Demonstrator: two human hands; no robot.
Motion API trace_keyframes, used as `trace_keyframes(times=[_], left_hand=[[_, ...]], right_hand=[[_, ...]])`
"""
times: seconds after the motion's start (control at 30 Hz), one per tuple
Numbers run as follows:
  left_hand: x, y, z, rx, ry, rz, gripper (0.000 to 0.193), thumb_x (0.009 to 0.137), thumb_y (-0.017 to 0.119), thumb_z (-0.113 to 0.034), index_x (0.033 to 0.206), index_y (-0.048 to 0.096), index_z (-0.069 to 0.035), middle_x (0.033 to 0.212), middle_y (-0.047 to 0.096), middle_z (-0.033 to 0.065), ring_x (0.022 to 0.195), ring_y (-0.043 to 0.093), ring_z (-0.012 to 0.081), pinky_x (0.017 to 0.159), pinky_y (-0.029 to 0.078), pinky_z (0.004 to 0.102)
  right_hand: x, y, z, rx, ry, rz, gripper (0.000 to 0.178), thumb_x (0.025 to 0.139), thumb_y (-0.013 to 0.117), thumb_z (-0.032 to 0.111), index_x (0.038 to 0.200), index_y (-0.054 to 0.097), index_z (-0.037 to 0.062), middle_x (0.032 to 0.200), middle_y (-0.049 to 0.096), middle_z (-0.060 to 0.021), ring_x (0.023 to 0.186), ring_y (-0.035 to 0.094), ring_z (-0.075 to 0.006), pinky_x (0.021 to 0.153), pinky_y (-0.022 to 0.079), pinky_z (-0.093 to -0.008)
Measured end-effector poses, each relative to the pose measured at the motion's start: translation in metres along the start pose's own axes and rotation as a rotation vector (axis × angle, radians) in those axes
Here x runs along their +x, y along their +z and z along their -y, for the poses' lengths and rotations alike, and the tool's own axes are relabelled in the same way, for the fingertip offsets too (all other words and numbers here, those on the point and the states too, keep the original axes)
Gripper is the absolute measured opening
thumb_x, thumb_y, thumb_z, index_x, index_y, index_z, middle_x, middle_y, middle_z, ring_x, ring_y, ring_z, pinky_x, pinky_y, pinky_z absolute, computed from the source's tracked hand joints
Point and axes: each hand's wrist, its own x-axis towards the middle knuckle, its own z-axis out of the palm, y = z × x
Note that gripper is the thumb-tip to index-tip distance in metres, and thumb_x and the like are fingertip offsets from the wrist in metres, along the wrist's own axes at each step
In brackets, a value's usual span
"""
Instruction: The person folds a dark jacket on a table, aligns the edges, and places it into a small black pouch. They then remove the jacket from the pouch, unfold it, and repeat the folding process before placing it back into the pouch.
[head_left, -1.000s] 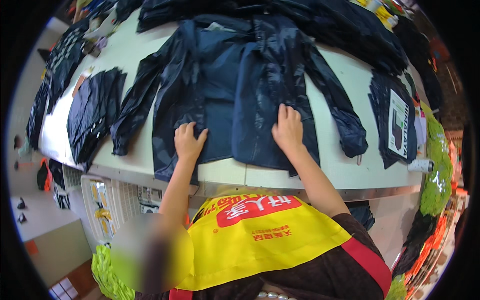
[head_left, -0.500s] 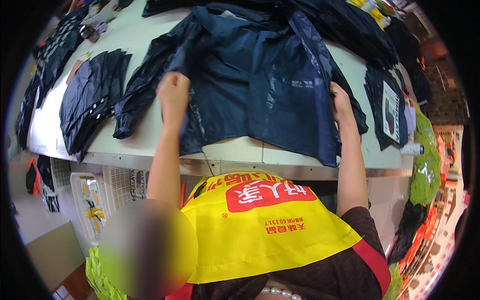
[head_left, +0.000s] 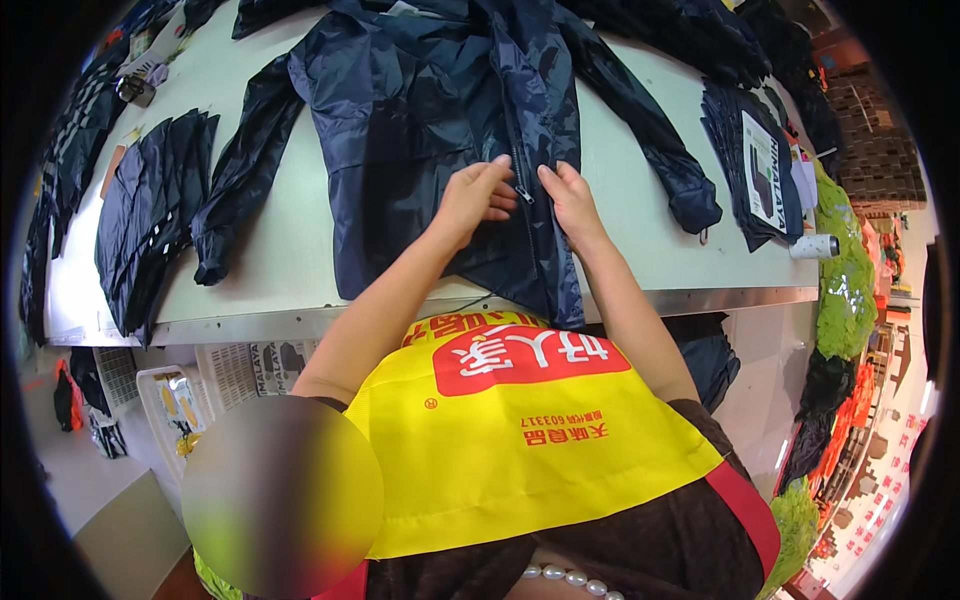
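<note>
A dark navy jacket (head_left: 440,130) is laid flat on the pale surface (head_left: 270,250), collar to the far side, hem hanging a bit over the near edge, sleeves spread out left & right. Both hands are brought together at the front opening, approx mid-jacket. The left hand (head_left: 470,200) is rested on the left front panel w/ fingers curled toward the zip line; the right hand (head_left: 570,200) is set just beside it on the right panel. The small zipper pull (head_left: 522,192) seems to be pinched between the fingertips of both, tho which hand actually has it can't be told at this size.

Step in hand, imo: the front is being lined up and zipped/closed. For the next bit, the two front edges need to be kept flush & the fabric held taut near the pull, otherwise thin shell cloth like this gets caught in the teeth.

Other stuff: a stack of folded dark pieces (head_left: 150,210) is seen far left on the surface, another folded dark pile w/ a white label card (head_left: 760,170) at the right, plus a small white roll (head_left: 815,246) near the right edge.
</note>
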Motion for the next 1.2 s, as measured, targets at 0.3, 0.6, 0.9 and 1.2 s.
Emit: trace_keyframes(times=[0.3,0.6,0.9,1.2], left_hand=[[-0.018,0.010,0.000,-0.024,-0.044,-0.118,0.027,0.082,0.068,-0.033,0.076,0.058,-0.009,0.067,0.053,-0.0005,0.059,0.053,0.0090,0.050,0.046,0.0206],[-0.010,0.034,0.005,-0.085,0.076,-0.201,0.026,0.082,0.068,-0.026,0.068,0.057,-0.007,0.059,0.055,0.0013,0.047,0.051,0.0084,0.045,0.043,0.0193],[0.016,0.028,0.013,0.191,0.263,-0.432,0.032,0.085,0.062,-0.026,0.071,0.059,0.003,0.059,0.056,0.0094,0.056,0.050,0.0151,0.055,0.041,0.0328],[0.030,0.040,0.028,0.241,0.590,-0.527,0.037,0.093,0.050,-0.025,0.070,0.051,0.004,0.063,0.054,0.0201,0.058,0.050,0.0273,0.058,0.040,0.0390]], right_hand=[[-0.038,0.018,0.065,-1.198,-0.799,-0.125,0.035,0.077,0.066,0.011,0.110,0.056,0.0038,0.097,0.061,-0.0102,0.090,0.057,-0.0281,0.076,0.048,-0.0349],[-0.044,0.021,0.066,-1.397,-0.870,0.160,0.007,0.077,0.062,0.009,0.080,0.056,0.0045,0.074,0.058,-0.0074,0.070,0.060,-0.0232,0.056,0.050,-0.0334],[-0.075,0.035,0.079,-1.561,-0.922,0.487,0.003,0.072,0.055,0.010,0.071,0.054,0.0073,0.069,0.054,-0.0066,0.066,0.058,-0.0201,0.052,0.049,-0.0309],[-0.117,0.037,0.064,-1.257,-0.555,0.287,0.013,0.082,0.056,0.012,0.072,0.053,0.0043,0.068,0.058,-0.0079,0.064,0.060,-0.0241,0.053,0.049,-0.0351]])
